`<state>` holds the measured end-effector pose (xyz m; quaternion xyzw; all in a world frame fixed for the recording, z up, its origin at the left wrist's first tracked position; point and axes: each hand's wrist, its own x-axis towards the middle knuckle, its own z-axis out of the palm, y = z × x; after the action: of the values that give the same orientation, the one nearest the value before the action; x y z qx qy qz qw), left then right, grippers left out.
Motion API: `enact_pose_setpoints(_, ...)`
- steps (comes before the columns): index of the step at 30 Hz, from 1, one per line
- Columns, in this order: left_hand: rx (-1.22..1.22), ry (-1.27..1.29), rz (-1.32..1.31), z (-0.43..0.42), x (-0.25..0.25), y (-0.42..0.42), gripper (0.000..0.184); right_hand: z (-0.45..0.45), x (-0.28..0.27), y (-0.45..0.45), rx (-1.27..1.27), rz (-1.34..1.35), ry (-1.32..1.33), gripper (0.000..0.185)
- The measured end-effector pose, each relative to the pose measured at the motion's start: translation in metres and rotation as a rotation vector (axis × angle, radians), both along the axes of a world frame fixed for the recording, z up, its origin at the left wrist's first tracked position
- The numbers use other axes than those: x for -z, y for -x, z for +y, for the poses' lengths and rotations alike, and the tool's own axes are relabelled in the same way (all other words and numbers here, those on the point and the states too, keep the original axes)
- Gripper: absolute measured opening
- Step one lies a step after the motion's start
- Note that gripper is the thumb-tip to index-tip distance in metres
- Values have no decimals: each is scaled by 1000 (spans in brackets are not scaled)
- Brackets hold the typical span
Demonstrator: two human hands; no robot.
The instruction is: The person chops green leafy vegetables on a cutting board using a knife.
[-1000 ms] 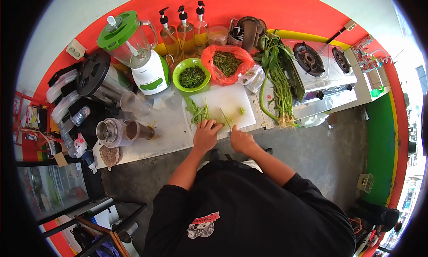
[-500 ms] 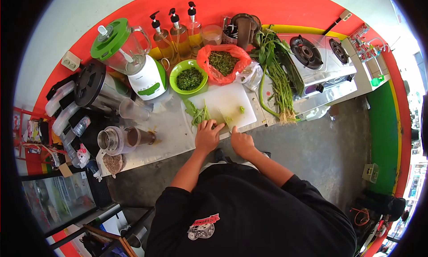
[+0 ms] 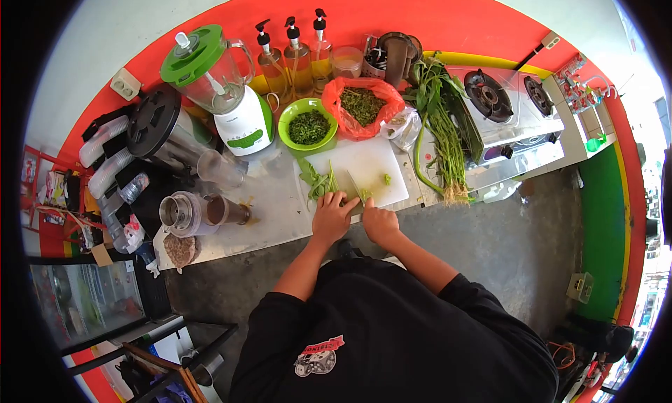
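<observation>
On the white cutting board (image 3: 383, 157), my left hand (image 3: 332, 220) presses its closed fingers on a bunch of leafy greens (image 3: 318, 182) near the front edge. My right hand (image 3: 380, 225) is closed round a knife (image 3: 354, 185); its handle is hidden in my fist and the blade points away from me over the board, just right of my left fingers. Small cut green pieces (image 3: 367, 193) lie right beside the blade, and another little clump (image 3: 386, 178) sits farther right.
Behind the board stand a green bowl (image 3: 282, 129) and a red plastic bag (image 3: 334, 101), both holding chopped greens. A blender (image 3: 241, 119) and pump bottles (image 3: 297, 64) are at the back. Long-stemmed greens (image 3: 444, 147) lie beside the gas stove (image 3: 514, 137). Cups and a jug (image 3: 161, 133) stand left.
The camera view has shifted slightly, so the counter items appear farther right. More cut green pieces show beside the blade. Both hands stay at the board's front edge.
</observation>
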<state>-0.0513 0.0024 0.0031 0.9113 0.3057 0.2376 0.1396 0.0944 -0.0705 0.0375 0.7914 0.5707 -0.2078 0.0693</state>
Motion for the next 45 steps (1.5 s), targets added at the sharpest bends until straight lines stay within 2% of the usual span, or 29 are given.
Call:
enact_pose_setpoints(5, -7, 8, -19, 0, 1, 1, 38, 0, -10, -1, -56, 10, 53, 29)
enact_pose_setpoints(10, -8, -16, -69, 0, 1, 1, 35, 2, -5, -2, 24, 50, 68, 35)
enact_pose_setpoints(16, -15, -7, -90, 0, 6, 1, 31, -3, -9, -8, -42, 69, 73, 33)
enact_pose_setpoints(19, -58, -34, -163, 1, 6, -2, 23, -10, 2, 3, 42, 64, 99, 33)
enact_pose_setpoints(24, -71, -36, -146, 0, 8, -2, 10, 2, 1, -5, -31, 70, 60, 36)
enact_pose_setpoints(29, -116, -30, -173, -1, 6, -3, 8, -9, -4, 6, -61, 52, 63, 39)
enact_pose_setpoints(32, -123, -11, -172, 1, 5, -2, 7, -4, 0, 9, 12, 67, 103, 38)
enact_pose_setpoints(34, -118, 11, -156, -1, 5, -2, 7, 4, 4, 4, -46, 69, 13, 32)
enact_pose_setpoints(39, -130, -18, -158, -1, 7, -3, 7, -11, -6, 6, -55, 31, 32, 29)
enact_pose_setpoints(45, -126, 13, -154, 0, 8, -4, 8, -4, 5, 2, -41, 33, 19, 35)
